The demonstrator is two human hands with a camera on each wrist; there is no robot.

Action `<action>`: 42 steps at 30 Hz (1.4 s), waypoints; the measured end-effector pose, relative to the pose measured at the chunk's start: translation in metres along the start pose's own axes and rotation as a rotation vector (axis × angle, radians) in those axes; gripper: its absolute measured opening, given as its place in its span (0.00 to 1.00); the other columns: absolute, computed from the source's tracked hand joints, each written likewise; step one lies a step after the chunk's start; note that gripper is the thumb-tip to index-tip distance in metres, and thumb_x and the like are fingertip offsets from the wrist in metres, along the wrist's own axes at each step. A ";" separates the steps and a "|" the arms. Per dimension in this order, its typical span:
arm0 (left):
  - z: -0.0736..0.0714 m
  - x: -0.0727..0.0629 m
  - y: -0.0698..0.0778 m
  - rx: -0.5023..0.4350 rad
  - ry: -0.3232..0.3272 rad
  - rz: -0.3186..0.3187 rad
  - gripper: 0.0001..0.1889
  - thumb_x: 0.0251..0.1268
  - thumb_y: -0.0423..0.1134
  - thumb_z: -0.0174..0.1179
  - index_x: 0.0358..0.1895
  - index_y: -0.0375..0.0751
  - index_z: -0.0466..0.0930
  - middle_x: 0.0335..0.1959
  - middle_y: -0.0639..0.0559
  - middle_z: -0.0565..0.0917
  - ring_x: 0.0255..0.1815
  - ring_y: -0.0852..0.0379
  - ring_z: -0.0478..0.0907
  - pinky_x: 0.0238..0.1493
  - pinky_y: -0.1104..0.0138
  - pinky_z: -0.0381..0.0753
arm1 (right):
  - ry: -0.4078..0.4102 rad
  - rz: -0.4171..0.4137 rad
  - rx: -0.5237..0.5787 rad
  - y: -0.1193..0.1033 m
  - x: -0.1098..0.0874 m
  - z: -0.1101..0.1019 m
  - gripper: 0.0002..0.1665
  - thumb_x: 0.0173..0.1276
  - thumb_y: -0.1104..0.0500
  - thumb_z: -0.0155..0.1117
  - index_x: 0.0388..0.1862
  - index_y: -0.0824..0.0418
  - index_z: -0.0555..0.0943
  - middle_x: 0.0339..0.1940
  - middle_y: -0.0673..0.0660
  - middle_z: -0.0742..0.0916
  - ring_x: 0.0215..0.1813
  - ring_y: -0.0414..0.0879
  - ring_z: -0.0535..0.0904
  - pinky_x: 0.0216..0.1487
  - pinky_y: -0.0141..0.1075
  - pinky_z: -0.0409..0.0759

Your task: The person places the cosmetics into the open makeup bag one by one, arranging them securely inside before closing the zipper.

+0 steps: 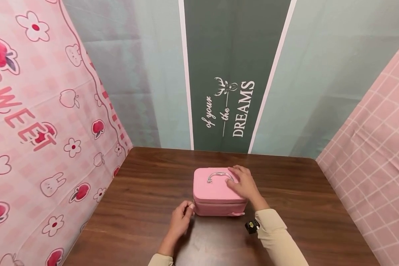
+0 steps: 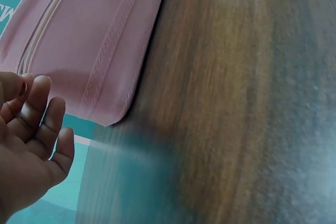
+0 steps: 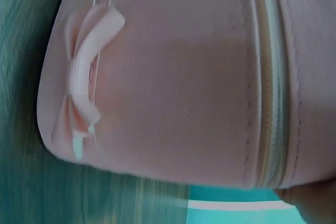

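Note:
A pink box-shaped case (image 1: 216,192) with a silver handle (image 1: 219,173) on its lid stands upright on the table. A zipper (image 3: 273,77) runs around it below the lid and looks closed along the front; a pink bow (image 3: 81,77) decorates the lower front. At the front left corner, my left hand (image 1: 181,218) pinches the small zipper pull (image 2: 23,88) between thumb and index finger, which mostly hide it. My right hand (image 1: 245,183) rests over the lid's right side, thumb near the handle's end and fingers toward the far right edge.
The dark wooden table (image 1: 146,184) extends around the case. Behind it hangs a green and grey cloth (image 1: 232,44) with white lettering. Pink patterned cloths stand at the left (image 1: 53,111) and right (image 1: 379,147). A black wrist camera (image 1: 251,226) sits under the right wrist.

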State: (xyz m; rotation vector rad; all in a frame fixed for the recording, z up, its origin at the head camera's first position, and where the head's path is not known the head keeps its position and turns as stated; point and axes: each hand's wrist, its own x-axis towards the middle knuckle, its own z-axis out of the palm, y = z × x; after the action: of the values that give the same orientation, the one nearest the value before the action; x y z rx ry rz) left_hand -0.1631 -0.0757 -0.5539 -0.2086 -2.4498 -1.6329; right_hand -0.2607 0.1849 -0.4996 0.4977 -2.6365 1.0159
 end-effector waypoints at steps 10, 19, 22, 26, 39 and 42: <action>0.001 0.006 -0.001 0.078 0.064 0.121 0.06 0.65 0.33 0.55 0.29 0.37 0.76 0.16 0.56 0.74 0.19 0.66 0.68 0.22 0.70 0.69 | 0.110 0.208 -0.056 -0.023 -0.012 0.008 0.31 0.53 0.50 0.65 0.56 0.62 0.78 0.57 0.64 0.75 0.60 0.60 0.63 0.50 0.57 0.61; 0.004 0.014 0.004 0.121 0.099 0.072 0.06 0.64 0.33 0.56 0.29 0.38 0.77 0.15 0.62 0.72 0.17 0.67 0.68 0.20 0.70 0.68 | 0.220 0.376 -0.083 -0.045 -0.029 0.015 0.32 0.56 0.47 0.62 0.57 0.63 0.77 0.57 0.65 0.74 0.59 0.60 0.61 0.46 0.57 0.58; 0.006 0.016 0.005 0.118 0.090 0.071 0.06 0.64 0.33 0.56 0.30 0.37 0.77 0.15 0.61 0.72 0.17 0.67 0.68 0.20 0.71 0.68 | 0.262 0.400 -0.100 -0.051 -0.033 0.017 0.32 0.56 0.47 0.62 0.57 0.63 0.77 0.57 0.64 0.74 0.59 0.60 0.61 0.44 0.57 0.58; 0.007 0.015 0.005 0.115 0.108 0.075 0.06 0.63 0.32 0.57 0.28 0.37 0.76 0.14 0.61 0.71 0.16 0.67 0.68 0.20 0.71 0.68 | 0.293 0.457 -0.115 -0.060 -0.037 0.023 0.33 0.57 0.45 0.62 0.58 0.62 0.76 0.57 0.64 0.73 0.58 0.60 0.61 0.44 0.59 0.57; 0.010 0.012 0.009 0.047 -0.007 0.088 0.05 0.64 0.33 0.56 0.29 0.39 0.77 0.17 0.59 0.75 0.20 0.65 0.71 0.22 0.70 0.70 | 0.362 0.489 -0.121 -0.070 -0.039 0.028 0.33 0.54 0.45 0.63 0.57 0.62 0.75 0.55 0.64 0.71 0.57 0.62 0.59 0.46 0.62 0.54; 0.009 0.009 0.007 0.053 -0.023 0.073 0.05 0.64 0.33 0.56 0.29 0.38 0.77 0.18 0.59 0.75 0.21 0.65 0.71 0.24 0.70 0.71 | 0.312 0.471 -0.128 -0.069 -0.045 0.029 0.35 0.56 0.44 0.62 0.59 0.63 0.74 0.56 0.65 0.70 0.58 0.62 0.58 0.46 0.61 0.53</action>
State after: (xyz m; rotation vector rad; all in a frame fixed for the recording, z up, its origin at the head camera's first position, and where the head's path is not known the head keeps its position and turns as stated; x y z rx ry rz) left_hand -0.1707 -0.0646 -0.5490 -0.3070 -2.4684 -1.5424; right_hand -0.1954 0.1273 -0.4960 -0.3047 -2.5548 0.9416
